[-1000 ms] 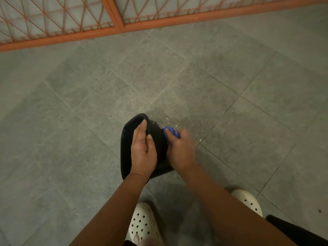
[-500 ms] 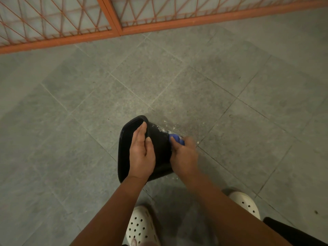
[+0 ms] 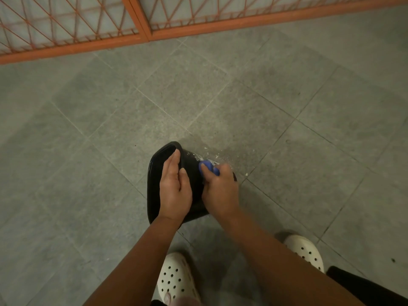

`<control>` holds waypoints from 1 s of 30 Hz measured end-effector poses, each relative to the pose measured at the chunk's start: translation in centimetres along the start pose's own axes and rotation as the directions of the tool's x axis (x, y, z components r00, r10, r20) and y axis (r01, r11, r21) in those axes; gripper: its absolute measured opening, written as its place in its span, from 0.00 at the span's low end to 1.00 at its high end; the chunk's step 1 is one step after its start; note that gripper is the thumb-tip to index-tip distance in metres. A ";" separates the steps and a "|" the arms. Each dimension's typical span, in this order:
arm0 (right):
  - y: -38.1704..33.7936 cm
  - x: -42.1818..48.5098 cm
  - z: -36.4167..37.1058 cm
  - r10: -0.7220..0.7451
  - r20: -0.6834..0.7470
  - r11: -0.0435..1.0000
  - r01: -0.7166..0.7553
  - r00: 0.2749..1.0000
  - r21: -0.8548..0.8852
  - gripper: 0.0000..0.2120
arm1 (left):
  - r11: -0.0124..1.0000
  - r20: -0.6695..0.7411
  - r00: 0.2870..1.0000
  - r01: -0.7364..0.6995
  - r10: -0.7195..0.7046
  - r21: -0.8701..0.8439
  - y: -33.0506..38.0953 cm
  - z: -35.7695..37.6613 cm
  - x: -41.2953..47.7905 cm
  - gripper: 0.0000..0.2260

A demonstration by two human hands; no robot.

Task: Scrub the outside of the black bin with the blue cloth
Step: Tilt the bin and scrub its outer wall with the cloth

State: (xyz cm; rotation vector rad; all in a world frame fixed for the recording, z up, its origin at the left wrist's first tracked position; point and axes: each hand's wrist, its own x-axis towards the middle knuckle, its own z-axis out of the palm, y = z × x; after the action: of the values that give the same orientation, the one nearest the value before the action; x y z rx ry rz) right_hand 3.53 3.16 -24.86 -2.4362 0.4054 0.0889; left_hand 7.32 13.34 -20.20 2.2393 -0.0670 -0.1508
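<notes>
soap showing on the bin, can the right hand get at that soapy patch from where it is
Probably yes: the right hand grips the blue cloth just beside the suds on the black bin, nothing between them; the left hand rests on the rim.

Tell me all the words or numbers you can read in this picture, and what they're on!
There is no text here that can be read.
white flecks on the black bin, beside the blue cloth: too blurred to tell whether they are print or suds.
white shoes, floor tiles, orange fence: no words or numbers show.
</notes>
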 end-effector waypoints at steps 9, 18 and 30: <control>0.1 -0.2 -0.3 0.029 0.019 1.000 -0.029 0.999 -0.007 0.16 | 1.000 -0.008 1.000 0.002 -0.002 -0.007 0.0 0.0 0.2 0.20; 1.1 -0.6 -0.2 0.118 -0.004 0.993 -0.118 0.993 -0.019 0.18 | 1.000 0.008 1.000 -0.008 0.008 -0.015 0.3 0.1 -0.1 0.20; 1.6 -0.7 0.1 0.112 -0.045 0.991 -0.109 0.993 0.076 0.19 | 1.000 0.015 1.000 -0.016 0.016 -0.008 0.6 0.1 -0.1 0.20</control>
State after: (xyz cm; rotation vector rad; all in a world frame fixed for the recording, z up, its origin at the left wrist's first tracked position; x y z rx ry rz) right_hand 2.36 2.25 -25.78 -2.3461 0.5559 0.0609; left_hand 7.24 12.87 -19.82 2.2292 -0.0918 -0.1586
